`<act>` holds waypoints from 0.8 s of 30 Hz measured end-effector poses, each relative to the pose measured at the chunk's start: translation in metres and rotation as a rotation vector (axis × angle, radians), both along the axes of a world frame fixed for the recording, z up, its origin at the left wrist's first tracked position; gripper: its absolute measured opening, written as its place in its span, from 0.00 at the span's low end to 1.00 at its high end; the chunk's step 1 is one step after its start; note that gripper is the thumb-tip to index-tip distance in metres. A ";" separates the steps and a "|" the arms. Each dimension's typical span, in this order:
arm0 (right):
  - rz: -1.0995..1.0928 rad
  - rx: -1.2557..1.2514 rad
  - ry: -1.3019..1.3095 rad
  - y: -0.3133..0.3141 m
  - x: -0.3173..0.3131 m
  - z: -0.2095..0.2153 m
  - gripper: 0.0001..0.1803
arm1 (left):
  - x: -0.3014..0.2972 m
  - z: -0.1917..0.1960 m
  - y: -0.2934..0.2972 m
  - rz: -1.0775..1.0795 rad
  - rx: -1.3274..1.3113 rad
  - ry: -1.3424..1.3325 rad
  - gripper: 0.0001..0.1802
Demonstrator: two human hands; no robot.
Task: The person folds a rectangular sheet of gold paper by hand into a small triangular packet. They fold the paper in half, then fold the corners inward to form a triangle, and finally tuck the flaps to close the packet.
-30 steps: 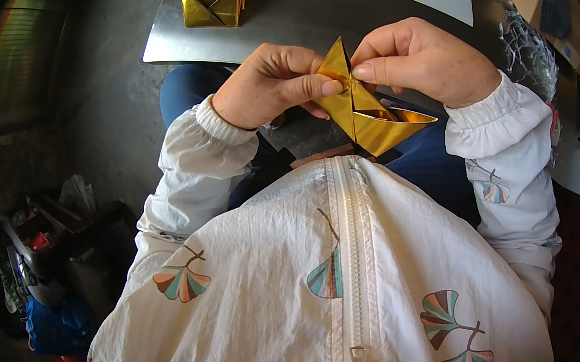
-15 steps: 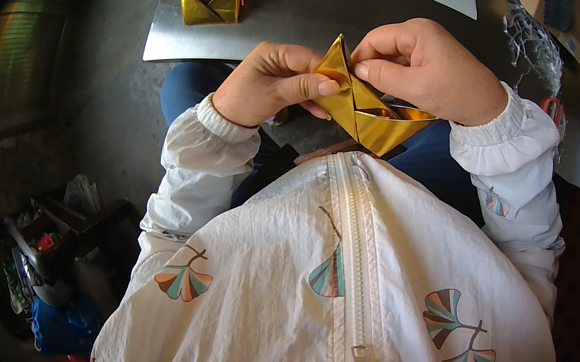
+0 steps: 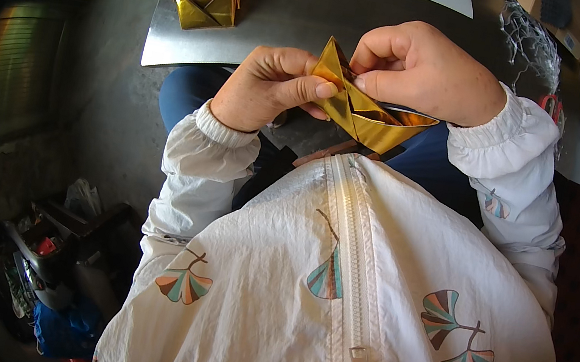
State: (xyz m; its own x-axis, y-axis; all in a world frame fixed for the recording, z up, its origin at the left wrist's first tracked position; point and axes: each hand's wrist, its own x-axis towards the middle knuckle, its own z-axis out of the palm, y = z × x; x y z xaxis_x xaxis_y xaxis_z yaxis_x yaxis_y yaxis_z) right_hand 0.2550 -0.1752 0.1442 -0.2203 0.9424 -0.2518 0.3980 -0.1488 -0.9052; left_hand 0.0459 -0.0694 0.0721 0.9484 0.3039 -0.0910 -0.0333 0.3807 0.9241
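Gold boat (image 3: 383,131) between your hands, before your jacket (image 3: 255,252): your left hand (image 3: 263,88) pinches one end, your right hand (image 3: 430,74) its inner edge. Probably light, slick, easily creased; grip layered folds.

Held midair, the shiny folded gold paper (image 3: 370,125) tilts, left point up.

A white jacket (image 3: 255,252) with a pale front zip (image 3: 349,275) and gathered cuffs (image 3: 224,130) carries fan-shaped leaf prints (image 3: 184,286) in teal and coral. The shadowed trousers (image 3: 186,93) appear blue.
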 end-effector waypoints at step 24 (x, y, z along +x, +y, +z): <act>0.028 -0.151 0.115 0.011 0.003 -0.001 0.10 | 0.001 -0.001 0.006 -0.059 0.020 0.021 0.13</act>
